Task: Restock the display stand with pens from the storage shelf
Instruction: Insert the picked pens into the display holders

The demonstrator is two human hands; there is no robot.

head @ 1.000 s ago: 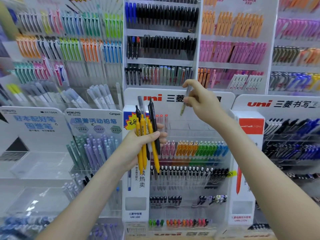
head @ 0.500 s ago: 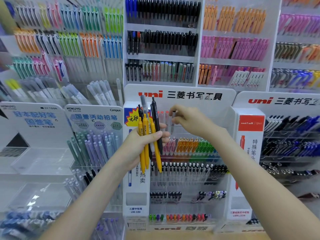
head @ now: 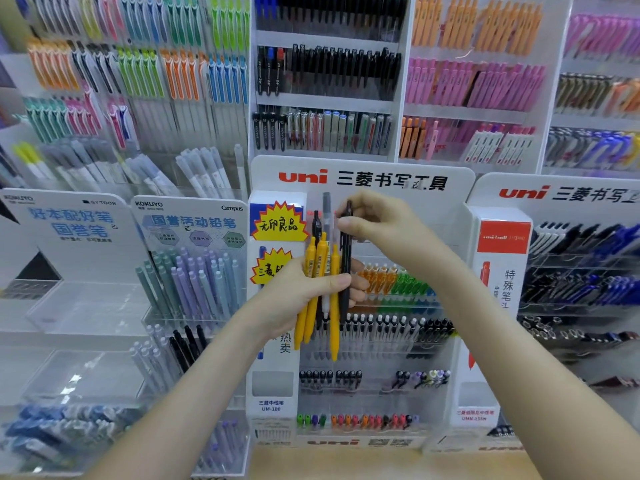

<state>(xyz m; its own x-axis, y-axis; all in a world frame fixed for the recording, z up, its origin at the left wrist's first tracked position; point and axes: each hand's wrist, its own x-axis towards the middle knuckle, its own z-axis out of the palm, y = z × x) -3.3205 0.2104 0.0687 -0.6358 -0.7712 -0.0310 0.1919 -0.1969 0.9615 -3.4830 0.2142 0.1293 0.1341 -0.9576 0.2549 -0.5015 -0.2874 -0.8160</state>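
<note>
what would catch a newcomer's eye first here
The left hand at the centre, gripping an upright bundle of pens, mostly yellow, stands out first, with the right hand pinching the top of the black pen at the bundle's right edge. Right behind them is the white uni display stand with its red logo, and above it a wall of pens in orange, pink, green and black rows.

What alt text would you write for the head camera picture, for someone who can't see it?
A person's left hand grips a bundle of pens, mostly yellow, upright, while the right hand pinches the top of a black pen at its right edge. Behind them is a white uni display stand with rows of coloured pens.
</note>
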